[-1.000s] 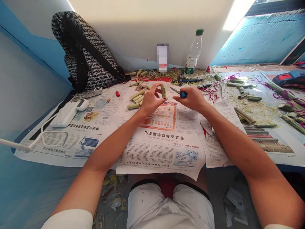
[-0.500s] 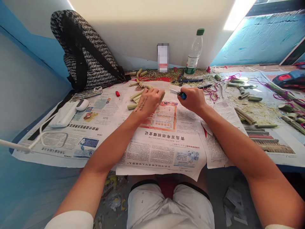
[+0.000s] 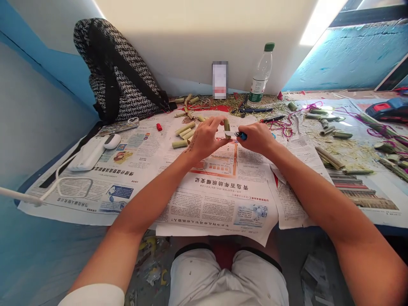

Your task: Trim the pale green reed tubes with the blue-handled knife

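Between the fingers and thumb of my left hand [image 3: 208, 137] stands a short green piece of bamboo [image 3: 227, 126], held upright above the newspaper [image 3: 219, 204]. My right hand [image 3: 256, 138] is closed round the blue handle of a utility knife [image 3: 241, 135]. Its blade points left and lies against the bamboo piece, though whether it cuts in I cannot tell. Several pale cut bamboo pieces [image 3: 180, 144] lie just left of my left hand.
A plastic bottle [image 3: 259, 78] and a phone [image 3: 219, 80] stand at the back wall. Left are a patterned backpack [image 3: 117, 76] and a white device [image 3: 86, 153] with a cable. Bamboo offcuts [image 3: 330, 157], purple string [image 3: 283, 127] and a blue-red tool [image 3: 387, 110] lie right.
My left hand has turned and moved slightly right, bringing the bamboo piece upright. The knife blade, formerly apart from it, now meets it.
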`<state>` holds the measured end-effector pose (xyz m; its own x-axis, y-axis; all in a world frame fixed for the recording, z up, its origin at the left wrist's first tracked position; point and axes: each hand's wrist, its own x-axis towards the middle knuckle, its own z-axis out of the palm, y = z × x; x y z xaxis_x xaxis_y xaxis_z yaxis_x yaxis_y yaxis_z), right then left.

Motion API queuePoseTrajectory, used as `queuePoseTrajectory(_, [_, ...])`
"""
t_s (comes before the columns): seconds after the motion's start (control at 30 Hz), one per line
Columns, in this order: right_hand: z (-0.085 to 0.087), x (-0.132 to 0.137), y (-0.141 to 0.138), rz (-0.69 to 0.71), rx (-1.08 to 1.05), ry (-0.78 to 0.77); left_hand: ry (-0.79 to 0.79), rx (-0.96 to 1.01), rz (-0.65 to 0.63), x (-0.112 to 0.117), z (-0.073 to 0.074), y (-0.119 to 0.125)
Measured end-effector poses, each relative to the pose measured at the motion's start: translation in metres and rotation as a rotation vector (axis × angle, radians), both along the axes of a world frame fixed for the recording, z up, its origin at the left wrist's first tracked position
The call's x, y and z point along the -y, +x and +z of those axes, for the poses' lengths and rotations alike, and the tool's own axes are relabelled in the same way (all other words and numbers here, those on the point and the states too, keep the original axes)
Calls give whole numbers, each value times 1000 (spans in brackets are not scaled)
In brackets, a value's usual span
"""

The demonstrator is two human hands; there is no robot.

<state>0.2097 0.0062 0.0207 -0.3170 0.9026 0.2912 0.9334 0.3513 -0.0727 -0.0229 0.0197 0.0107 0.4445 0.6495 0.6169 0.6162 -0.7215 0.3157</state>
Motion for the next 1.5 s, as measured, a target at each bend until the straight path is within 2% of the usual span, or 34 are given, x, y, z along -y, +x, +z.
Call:
queuePoseTrajectory(0.1, [-2, 0, 0, 38, 32, -1, 22, -2, -11, 1, -1, 1])
queuePoseTrajectory(0.33, [-2, 1, 0, 30, 102, 48, 22, 59, -68, 0, -2, 2])
queuePoseTrajectory(0.7, [2, 5, -4, 16, 29, 71, -192, 268, -160, 3, -1, 5])
queuePoseTrajectory(1.2, [4, 1, -5, -49, 3, 76, -310, 493, -240, -2, -4, 8])
queuePoseTrajectory(1.5, [2, -1, -3, -57, -2, 72, -371, 543, -247, -3, -7, 9])
